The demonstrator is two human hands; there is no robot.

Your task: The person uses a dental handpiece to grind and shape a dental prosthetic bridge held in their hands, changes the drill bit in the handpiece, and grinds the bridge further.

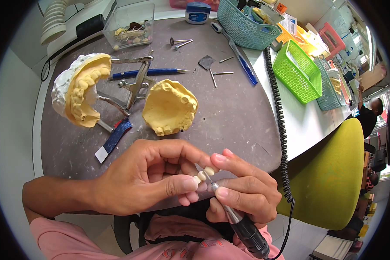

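Left hand (134, 180) pinching tooth-shaped pieces (202, 176); right hand (251, 186) curled round handpiece (249, 236) (tip (209, 178) at pieces, contact unclear).

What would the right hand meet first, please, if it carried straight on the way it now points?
Most likely the row of tooth-shaped pieces held in the left hand: the right hand aims its handpiece up-left at them, though depth leaves contact unclear.
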